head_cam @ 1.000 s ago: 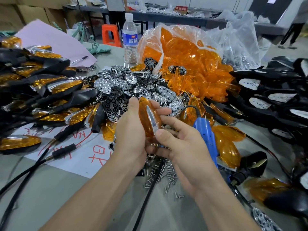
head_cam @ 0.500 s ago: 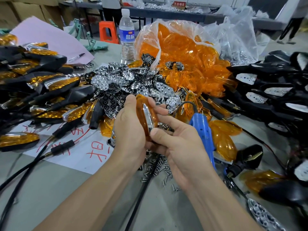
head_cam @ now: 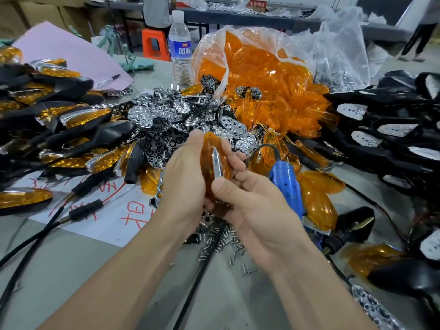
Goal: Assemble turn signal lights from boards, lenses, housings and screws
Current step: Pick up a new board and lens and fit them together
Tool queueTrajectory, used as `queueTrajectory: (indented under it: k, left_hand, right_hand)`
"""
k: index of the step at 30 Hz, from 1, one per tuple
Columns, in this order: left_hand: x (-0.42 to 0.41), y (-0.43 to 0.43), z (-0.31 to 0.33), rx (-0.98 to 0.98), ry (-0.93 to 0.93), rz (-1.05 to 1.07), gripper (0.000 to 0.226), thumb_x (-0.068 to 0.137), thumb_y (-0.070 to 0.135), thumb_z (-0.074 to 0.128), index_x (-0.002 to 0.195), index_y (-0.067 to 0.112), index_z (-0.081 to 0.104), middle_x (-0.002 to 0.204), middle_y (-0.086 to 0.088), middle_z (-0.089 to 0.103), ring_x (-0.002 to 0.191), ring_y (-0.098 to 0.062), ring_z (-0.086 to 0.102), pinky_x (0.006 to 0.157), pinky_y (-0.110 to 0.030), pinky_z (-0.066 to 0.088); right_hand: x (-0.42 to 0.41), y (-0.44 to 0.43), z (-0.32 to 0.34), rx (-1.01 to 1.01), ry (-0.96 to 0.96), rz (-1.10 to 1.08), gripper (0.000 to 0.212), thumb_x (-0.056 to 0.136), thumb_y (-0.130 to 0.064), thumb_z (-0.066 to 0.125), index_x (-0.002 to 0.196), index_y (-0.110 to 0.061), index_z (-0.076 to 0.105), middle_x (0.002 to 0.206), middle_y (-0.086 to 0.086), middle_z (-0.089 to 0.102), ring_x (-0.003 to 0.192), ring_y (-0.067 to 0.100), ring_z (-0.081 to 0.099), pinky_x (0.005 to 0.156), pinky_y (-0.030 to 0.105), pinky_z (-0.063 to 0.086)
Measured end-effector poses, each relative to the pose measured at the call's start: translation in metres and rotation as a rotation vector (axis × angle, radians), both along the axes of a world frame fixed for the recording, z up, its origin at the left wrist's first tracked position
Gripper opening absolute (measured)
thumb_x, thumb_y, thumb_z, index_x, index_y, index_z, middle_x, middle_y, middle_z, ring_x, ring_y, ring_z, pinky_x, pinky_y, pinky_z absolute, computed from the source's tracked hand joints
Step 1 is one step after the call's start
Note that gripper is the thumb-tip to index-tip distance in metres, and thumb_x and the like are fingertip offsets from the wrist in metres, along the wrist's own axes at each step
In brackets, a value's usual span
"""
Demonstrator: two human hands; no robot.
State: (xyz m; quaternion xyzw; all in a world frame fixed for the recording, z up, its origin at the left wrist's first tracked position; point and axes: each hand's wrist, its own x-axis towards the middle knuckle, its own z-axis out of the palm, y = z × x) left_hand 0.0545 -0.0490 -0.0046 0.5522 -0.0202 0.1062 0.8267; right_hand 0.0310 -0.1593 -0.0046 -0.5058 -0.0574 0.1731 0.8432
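Fingers of my left hand (head_cam: 185,179) curl round the amber lens (head_cam: 208,160) from the left, with one fingertip resting on its far end. My right hand (head_cam: 257,210) comes in from the right. Its thumb presses on the near end of the lens and its other fingers are tucked behind the right side. Both hands grip this one piece, above the grey table (head_cam: 71,270), near the middle of the scene.

The lens stands on edge, its long axis running from near to far. It is translucent orange, with a narrow pointed chrome strip (head_cam: 217,163) along the edge facing me.

Loose screws (head_cam: 221,239) lie just under my hands, and a blue screwdriver (head_cam: 285,184) lies just right of them. Chrome boards (head_cam: 166,115) are heaped beyond, a bag of lenses (head_cam: 262,79) sits farther back, and black housings (head_cam: 381,129) are piled at the right.
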Motion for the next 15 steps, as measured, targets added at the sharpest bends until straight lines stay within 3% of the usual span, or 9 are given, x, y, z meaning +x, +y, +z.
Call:
queueTrajectory:
  k: [2, 3, 5, 6, 7, 10, 13, 15]
  left_hand:
    - [-0.001, -0.001, 0.0, 0.041, 0.001, 0.028, 0.055, 0.104, 0.049, 0.035, 0.077, 0.019, 0.074, 0.076, -0.019, 0.074, 0.097, -0.03, 0.077, 0.082, -0.046, 0.062]
    - [-0.001, -0.002, -0.001, 0.079, 0.007, 0.037, 0.055, 0.103, 0.05, 0.035, 0.077, 0.021, 0.074, 0.077, -0.019, 0.075, 0.097, -0.03, 0.077, 0.085, -0.059, 0.059]
    - [-0.001, -0.002, -0.005, 0.157, 0.026, 0.042, 0.056, 0.102, 0.054, 0.034, 0.078, 0.024, 0.074, 0.078, -0.016, 0.076, 0.097, -0.029, 0.078, 0.087, -0.082, 0.044]
    - [-0.001, -0.001, -0.007, 0.188, 0.038, 0.043, 0.056, 0.101, 0.056, 0.034, 0.079, 0.025, 0.074, 0.08, -0.014, 0.077, 0.095, -0.03, 0.078, 0.085, -0.084, 0.042]
    - [0.0, 0.001, -0.009, 0.215, 0.05, 0.044, 0.056, 0.1, 0.059, 0.034, 0.081, 0.025, 0.075, 0.083, -0.012, 0.079, 0.093, -0.032, 0.078, 0.081, -0.081, 0.047]
    - [0.004, 0.008, -0.015, 0.331, 0.013, 0.04, 0.047, 0.099, 0.057, 0.039, 0.093, 0.029, 0.076, 0.093, -0.004, 0.081, 0.088, -0.03, 0.078, 0.071, -0.049, 0.061]
    - [0.009, 0.011, -0.018, 0.441, -0.017, 0.07, 0.024, 0.091, 0.042, 0.059, 0.089, 0.028, 0.08, 0.085, 0.002, 0.079, 0.077, -0.022, 0.074, 0.072, -0.045, 0.06]
    - [0.013, 0.016, -0.016, 0.397, -0.034, 0.042, 0.012, 0.086, 0.036, 0.074, 0.087, 0.027, 0.082, 0.082, 0.002, 0.079, 0.073, -0.016, 0.072, 0.069, -0.035, 0.059]
  right_hand:
    - [0.002, -0.001, 0.0, 0.02, -0.017, 0.014, 0.023, 0.088, 0.002, 0.067, 0.11, 0.0, 0.071, 0.088, 0.013, 0.064, 0.071, 0.019, 0.058, 0.068, 0.028, 0.054]
    - [0.003, -0.003, 0.0, 0.04, -0.018, 0.019, 0.024, 0.082, -0.002, 0.069, 0.106, -0.003, 0.073, 0.089, 0.014, 0.062, 0.071, 0.02, 0.056, 0.067, 0.029, 0.053]
    - [0.004, -0.004, -0.001, 0.074, -0.006, 0.031, 0.027, 0.074, -0.008, 0.07, 0.101, -0.005, 0.073, 0.089, 0.015, 0.06, 0.071, 0.022, 0.054, 0.066, 0.029, 0.051]
    - [0.005, -0.004, -0.002, 0.078, 0.006, 0.035, 0.029, 0.073, -0.009, 0.07, 0.102, -0.002, 0.07, 0.089, 0.016, 0.06, 0.071, 0.023, 0.053, 0.065, 0.029, 0.051]
    - [0.006, -0.004, -0.003, 0.069, 0.024, 0.037, 0.028, 0.075, -0.008, 0.07, 0.102, 0.0, 0.069, 0.088, 0.017, 0.06, 0.071, 0.023, 0.053, 0.066, 0.03, 0.05]
    - [0.009, -0.007, -0.005, -0.089, 0.015, -0.032, 0.01, 0.088, 0.0, 0.07, 0.097, -0.004, 0.072, 0.087, 0.014, 0.069, 0.074, 0.023, 0.061, 0.075, 0.036, 0.053]
    - [0.011, -0.019, -0.004, -0.439, -0.182, -0.237, 0.019, 0.084, -0.001, 0.079, 0.097, -0.014, 0.074, 0.088, 0.004, 0.079, 0.077, 0.022, 0.072, 0.079, 0.039, 0.059]
    - [0.013, -0.025, -0.002, -0.464, -0.247, -0.357, 0.03, 0.079, 0.002, 0.082, 0.1, -0.018, 0.073, 0.086, 0.003, 0.079, 0.079, 0.025, 0.074, 0.075, 0.038, 0.062]
